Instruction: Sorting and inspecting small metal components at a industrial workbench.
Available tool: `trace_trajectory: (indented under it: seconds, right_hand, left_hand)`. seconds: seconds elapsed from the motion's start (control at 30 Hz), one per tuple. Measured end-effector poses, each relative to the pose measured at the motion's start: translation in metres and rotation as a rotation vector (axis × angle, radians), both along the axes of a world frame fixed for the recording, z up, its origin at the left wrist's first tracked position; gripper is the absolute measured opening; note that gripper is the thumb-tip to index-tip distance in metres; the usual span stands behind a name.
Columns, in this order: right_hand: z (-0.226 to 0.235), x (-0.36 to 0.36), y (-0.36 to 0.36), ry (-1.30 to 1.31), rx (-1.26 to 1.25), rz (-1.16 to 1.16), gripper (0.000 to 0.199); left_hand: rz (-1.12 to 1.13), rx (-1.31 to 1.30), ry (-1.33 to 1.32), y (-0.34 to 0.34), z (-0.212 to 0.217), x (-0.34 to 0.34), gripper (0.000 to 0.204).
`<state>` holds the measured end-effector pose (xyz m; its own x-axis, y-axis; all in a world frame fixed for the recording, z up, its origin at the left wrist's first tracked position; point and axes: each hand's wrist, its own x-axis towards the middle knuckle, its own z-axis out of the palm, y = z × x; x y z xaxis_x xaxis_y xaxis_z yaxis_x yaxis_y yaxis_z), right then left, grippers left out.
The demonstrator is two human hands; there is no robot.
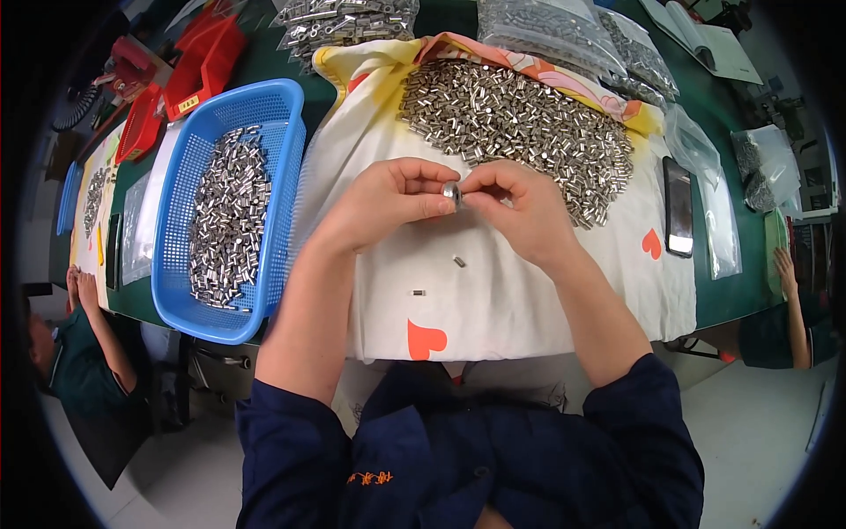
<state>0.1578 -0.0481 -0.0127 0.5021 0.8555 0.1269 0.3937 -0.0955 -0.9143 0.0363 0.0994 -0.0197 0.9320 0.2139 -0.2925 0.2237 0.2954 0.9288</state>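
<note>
My left hand (392,196) pinches a small round, shiny metal piece (451,191) between thumb and fingers. Against its right side, the thumb and forefinger of my right hand (527,212) are closed together; whatever they hold is hidden. Both hands are above a white cloth (502,317) with red hearts and a yellow edge. Below them lie two loose metal cylinders, one tilted (459,261) and one lying level (419,293). Just beyond my hands spreads a big pile of small metal cylinders (520,115).
At left stands a blue plastic basket (286,150) holding many metal cylinders. Red bins (207,62) sit behind it. Bags of metal parts (551,35) line the back. A phone (679,207) lies at right. Co-workers sit at left (88,353) and right (784,326).
</note>
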Motion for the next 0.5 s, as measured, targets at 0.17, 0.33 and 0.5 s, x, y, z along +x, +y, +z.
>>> trace_trajectory:
  seconds: [0.17,0.33,0.5]
  right_hand:
    - [0.0034,0.0002,0.0007,0.034,-0.05,0.021,0.01]
    - [0.0036,-0.0062,0.0,-0.139,0.01,-0.026,0.01]
    - [0.0017,-0.0066,0.0002,-0.061,0.018,-0.048,0.011]
  left_hand:
    - [-0.012,-0.047,-0.021,-0.0009,0.0017,0.0,0.03]
    - [0.025,-0.056,-0.034,0.0015,-0.0031,0.0003,0.032]
    - [0.048,-0.099,-0.059,0.0004,-0.0015,0.0006,0.031]
